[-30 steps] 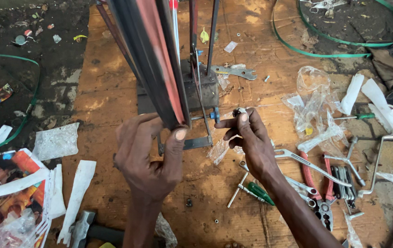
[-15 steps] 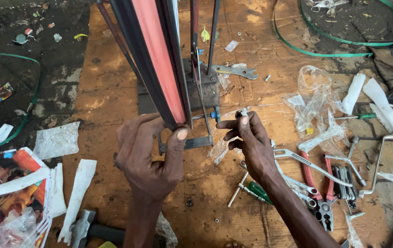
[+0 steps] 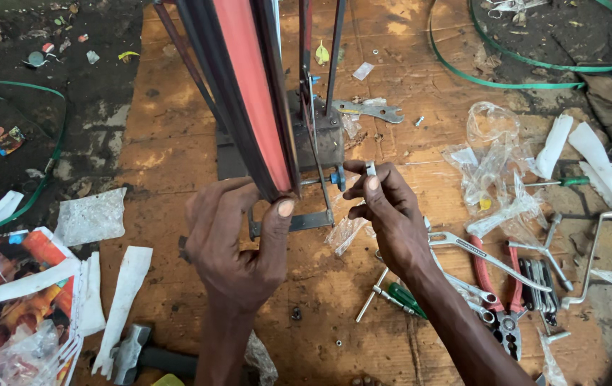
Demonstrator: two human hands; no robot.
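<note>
I am gripping the red-rimmed wheel [image 3: 252, 100] with my left hand [image 3: 238, 239], thumb pressed on the tyre edge – hardly shifted since a second ago; my right hand [image 3: 391, 214] is still pinching a small metal tool [image 3: 371, 169] beside the truing stand [image 3: 320, 139] – work continuing.

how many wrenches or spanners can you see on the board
2 clear ones: an open-ended spanner beside the stand's base, and a long ring spanner right of the right hand. More may be hidden in the tool pile.

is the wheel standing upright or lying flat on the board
Upright. The wheel stands on edge in the metal stand, its rim gripped by the left hand.
</note>
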